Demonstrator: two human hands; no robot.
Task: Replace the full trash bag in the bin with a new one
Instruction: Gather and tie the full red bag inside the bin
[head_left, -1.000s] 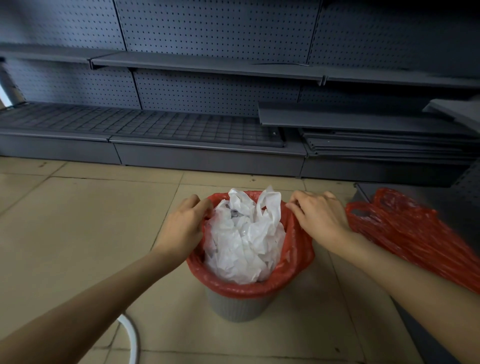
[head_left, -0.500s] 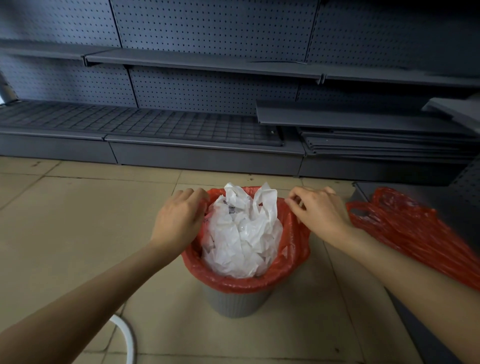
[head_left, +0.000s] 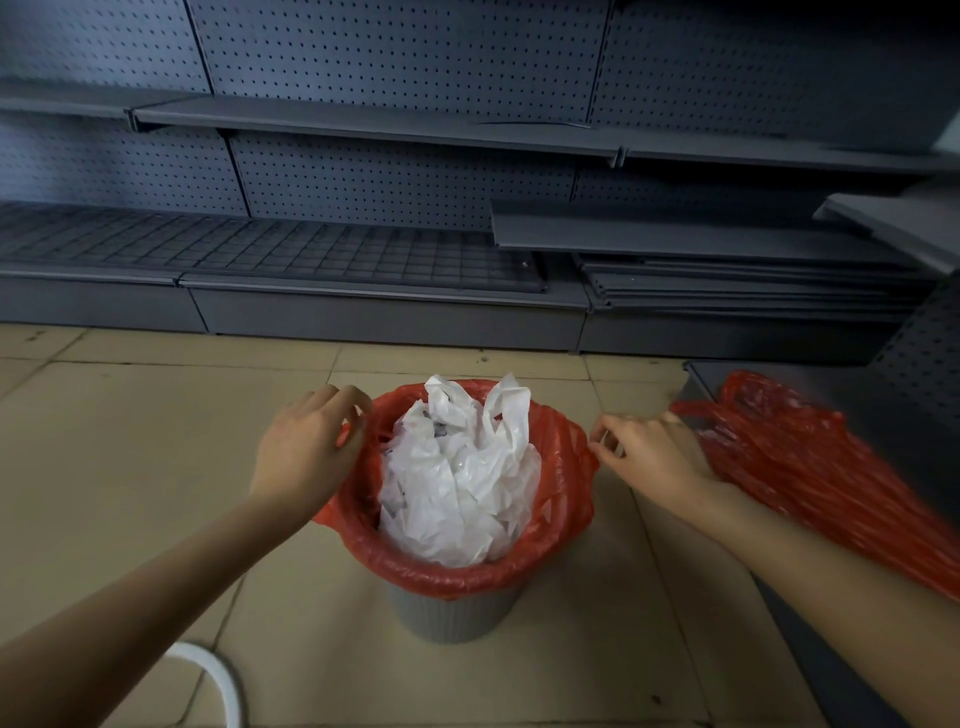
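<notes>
A small grey bin stands on the tiled floor, lined with a red trash bag whose edge is folded over the rim. Crumpled white plastic fills the bag and pokes above the rim. My left hand pinches the bag's edge at the left side of the rim. My right hand pinches the bag's edge on the right and pulls it outward from the rim. A second red bag lies flat on a low grey surface to the right.
Dark grey perforated shelving runs along the back, with a wire-grid shelf low on the left and stacked loose panels on the right. A low grey platform borders the right side. A white curved object lies near the bottom left.
Both hands have moved apart, from the top of the rim to its sides. The red bag's edge now stretches outward on the right and left.
</notes>
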